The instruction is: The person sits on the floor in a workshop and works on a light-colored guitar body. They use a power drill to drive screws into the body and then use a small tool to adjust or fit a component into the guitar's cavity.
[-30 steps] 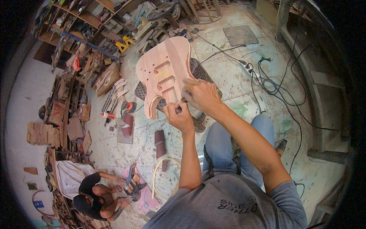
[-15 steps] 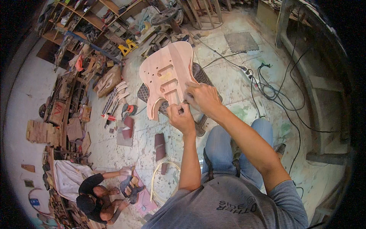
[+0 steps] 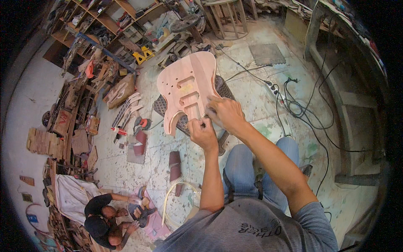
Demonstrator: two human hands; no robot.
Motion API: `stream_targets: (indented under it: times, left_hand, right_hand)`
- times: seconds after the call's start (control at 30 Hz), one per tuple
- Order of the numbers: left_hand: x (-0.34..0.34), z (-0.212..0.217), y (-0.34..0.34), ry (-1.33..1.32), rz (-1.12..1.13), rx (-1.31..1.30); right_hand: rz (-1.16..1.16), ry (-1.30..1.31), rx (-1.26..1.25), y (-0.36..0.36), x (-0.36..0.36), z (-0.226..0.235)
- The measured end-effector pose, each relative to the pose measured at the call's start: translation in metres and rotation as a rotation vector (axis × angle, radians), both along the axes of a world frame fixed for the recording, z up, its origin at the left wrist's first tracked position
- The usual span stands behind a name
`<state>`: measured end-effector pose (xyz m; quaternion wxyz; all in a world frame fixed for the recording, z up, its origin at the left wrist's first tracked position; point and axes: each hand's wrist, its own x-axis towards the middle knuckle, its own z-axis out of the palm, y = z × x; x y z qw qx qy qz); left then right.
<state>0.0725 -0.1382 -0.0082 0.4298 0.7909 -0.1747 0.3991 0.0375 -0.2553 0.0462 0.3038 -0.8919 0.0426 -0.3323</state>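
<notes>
An unfinished, pale wooden electric guitar body (image 3: pixel 174 82), with routed cavities and small drilled holes, rests face up on a dark textured stool (image 3: pixel 224 87). Its neck end points toward me. My left hand (image 3: pixel 203 133) is closed on the body at that end, with thumb and fingers bent at the edge. Just beyond it, my right hand (image 3: pixel 227 114) bears on the face and the inner edge of the right horn, fingers curled and partly blurred. Whatever sits beneath those fingertips is hidden.
Left on the floor lie an orange-and-black sander (image 3: pixel 144 123), brown sandpaper (image 3: pixel 175 166) and guitar necks (image 3: pixel 128 110). Black cables (image 3: pixel 300 103) coil at right. A coiled pale strip (image 3: pixel 166 210) lies nearer me. At lower left another person (image 3: pixel 100 218) crouches over a pink sheet (image 3: pixel 157 224).
The whole view has shifted slightly, with the guitar body now a little lower. My right fingers have shifted slightly along the horn; the left hand keeps its place. The other person's hands have moved.
</notes>
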Motion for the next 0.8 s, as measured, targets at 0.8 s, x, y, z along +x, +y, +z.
stream_targets:
  times: [0.8]
  left_hand:
    - [-0.003,0.008,0.031,0.145,-0.168,-0.024]
  right_hand:
    - [-0.008,0.084,0.03,0.0,-0.005,0.003]
